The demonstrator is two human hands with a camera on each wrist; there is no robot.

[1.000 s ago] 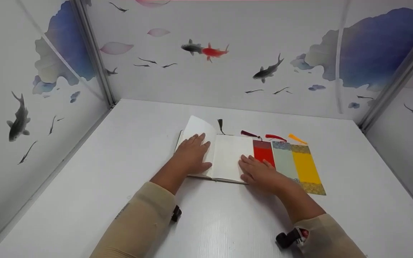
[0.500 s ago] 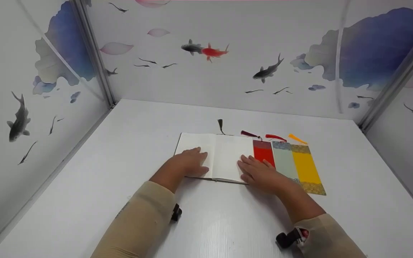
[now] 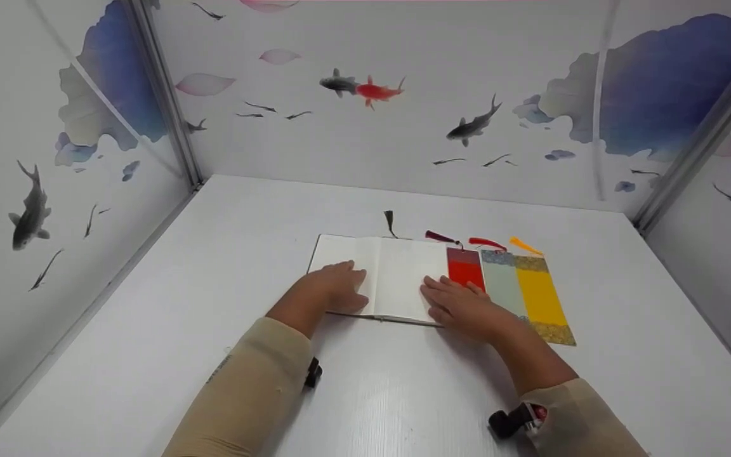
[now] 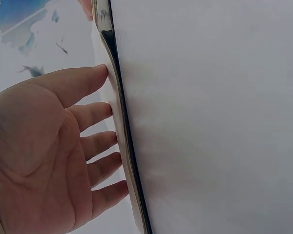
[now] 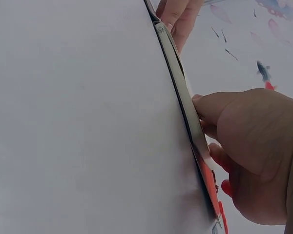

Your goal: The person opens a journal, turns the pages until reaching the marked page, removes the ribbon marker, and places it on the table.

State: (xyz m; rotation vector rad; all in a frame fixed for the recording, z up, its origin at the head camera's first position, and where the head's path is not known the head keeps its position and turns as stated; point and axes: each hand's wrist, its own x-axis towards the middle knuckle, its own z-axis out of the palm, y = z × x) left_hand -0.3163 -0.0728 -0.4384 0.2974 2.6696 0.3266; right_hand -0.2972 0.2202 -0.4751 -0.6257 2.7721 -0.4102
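Note:
An open notebook (image 3: pixel 411 270) with blank cream pages lies flat on the white table. My left hand (image 3: pixel 337 287) rests on the lower part of the left page, fingers extended toward the fold. On the right page's outer edge lies my right hand (image 3: pixel 460 306), fingers spread, partly over a red bookmark (image 3: pixel 465 268) beside the book. In the left wrist view the fingertips of the left hand (image 4: pixel 53 146) press along the pages, seen from the near edge. The right wrist view has the thumb of the right hand (image 5: pixel 254 156) on the page block (image 5: pixel 178 83).
Right of the red bookmark lie a pale green bookmark (image 3: pixel 502 283) and a yellow bookmark (image 3: pixel 539 295), side by side, with tassels at their far ends. A dark tassel (image 3: pixel 389 221) sticks out beyond the notebook's top. Printed wall panels (image 3: pixel 403 143) enclose the table (image 3: pixel 245 235).
The left page, its far corner raised a second ago, now lies flat. My left hand has drawn down the page toward the near edge. My right hand has stayed in place.

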